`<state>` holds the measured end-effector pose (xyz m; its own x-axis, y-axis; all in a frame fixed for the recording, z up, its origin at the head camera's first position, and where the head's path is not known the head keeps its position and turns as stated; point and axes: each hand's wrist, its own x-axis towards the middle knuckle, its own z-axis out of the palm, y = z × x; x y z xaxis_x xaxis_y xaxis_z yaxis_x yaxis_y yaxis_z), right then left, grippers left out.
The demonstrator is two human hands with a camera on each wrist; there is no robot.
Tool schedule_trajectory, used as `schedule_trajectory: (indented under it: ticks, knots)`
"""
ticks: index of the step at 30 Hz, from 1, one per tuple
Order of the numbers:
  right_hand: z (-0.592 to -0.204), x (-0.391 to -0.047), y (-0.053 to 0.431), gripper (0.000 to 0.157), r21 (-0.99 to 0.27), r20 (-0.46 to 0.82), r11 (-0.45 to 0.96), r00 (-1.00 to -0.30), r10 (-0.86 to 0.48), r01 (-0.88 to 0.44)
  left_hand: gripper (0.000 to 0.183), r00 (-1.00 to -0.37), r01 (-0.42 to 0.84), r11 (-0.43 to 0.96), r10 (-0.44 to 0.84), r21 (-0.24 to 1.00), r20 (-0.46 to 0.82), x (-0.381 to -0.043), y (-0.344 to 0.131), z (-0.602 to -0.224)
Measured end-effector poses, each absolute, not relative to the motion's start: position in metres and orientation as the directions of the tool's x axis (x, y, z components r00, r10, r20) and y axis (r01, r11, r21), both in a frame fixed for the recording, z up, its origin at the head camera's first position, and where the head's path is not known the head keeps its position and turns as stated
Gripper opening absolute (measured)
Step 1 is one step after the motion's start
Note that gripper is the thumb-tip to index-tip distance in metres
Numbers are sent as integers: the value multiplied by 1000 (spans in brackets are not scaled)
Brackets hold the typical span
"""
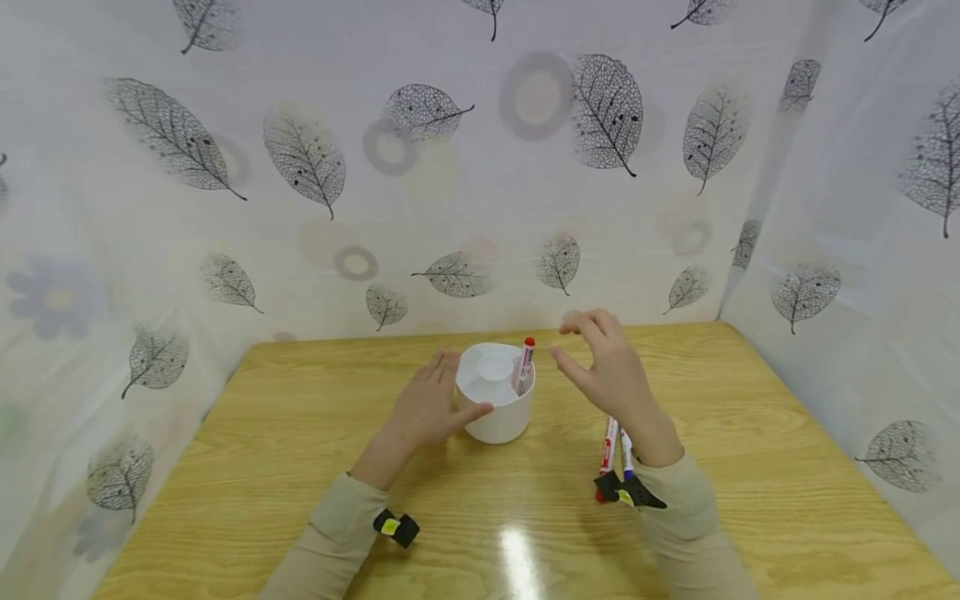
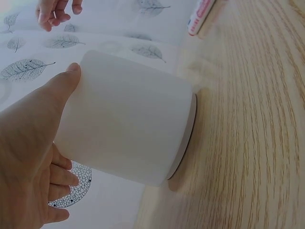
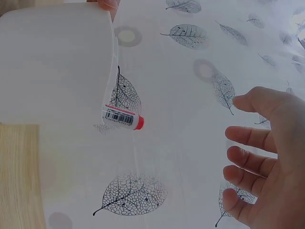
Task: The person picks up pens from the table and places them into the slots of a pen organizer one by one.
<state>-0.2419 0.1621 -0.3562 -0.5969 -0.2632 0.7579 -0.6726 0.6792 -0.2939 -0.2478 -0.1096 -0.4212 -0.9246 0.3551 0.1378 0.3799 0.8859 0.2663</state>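
A white round holder (image 1: 497, 410) with inner compartments stands on the wooden table (image 1: 285, 467). My left hand (image 1: 424, 408) holds it from the left, thumb across its front wall; the left wrist view shows the thumb (image 2: 62, 83) lying on the holder (image 2: 128, 124). A red-capped marker (image 1: 524, 363) stands upright in the right compartment, and its capped end (image 3: 123, 117) sticks out past the holder (image 3: 52, 67) in the right wrist view. My right hand (image 1: 600, 358) hovers just right of the marker, fingers (image 3: 248, 160) spread and holding nothing.
Two markers, one red (image 1: 608, 446) and one blue (image 1: 626, 454), lie side by side on the table under my right wrist. Leaf-patterned white curtains (image 1: 450, 183) close off the back and both sides of the table.
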Motion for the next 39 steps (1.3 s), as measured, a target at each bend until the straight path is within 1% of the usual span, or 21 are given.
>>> schedule_trajectory:
  ticks: [11, 20, 23, 28, 30, 33, 39]
  knots:
    - [-355, -243, 197, 25, -341, 716, 759, -676, -173, -555, 105, -926, 375, 890, 351, 258, 137, -247, -111, -420]
    - [-358, -246, 227, 24, -323, 701, 833, -704, -109, -450, 105, -928, 373, 889, 350, 267, 128, -247, -110, -419]
    - [-365, -248, 234, 24, -285, 710, 850, -693, -123, -443, 105, -926, 376, 887, 355, 268, 126, -247, -109, -419]
    - [-380, -251, 246, 23, -176, 733, 870, -651, -197, -461, 104, -927, 375, 887, 351, 268, 136, -246, -108, -419]
    - [-387, -251, 251, 23, -147, 728, 875, -650, -220, -461, 104, -926, 375, 888, 349, 266, 141, -246, -108, -419]
    - [-397, -250, 261, 24, -132, 696, 885, -677, -238, -447, 105, -928, 373, 890, 349, 262, 135, -246, -107, -419]
    - [-413, -246, 275, 26, -114, 602, 910, -756, -256, -399, 105, -930, 366, 891, 344, 268, 126, -244, -107, -420]
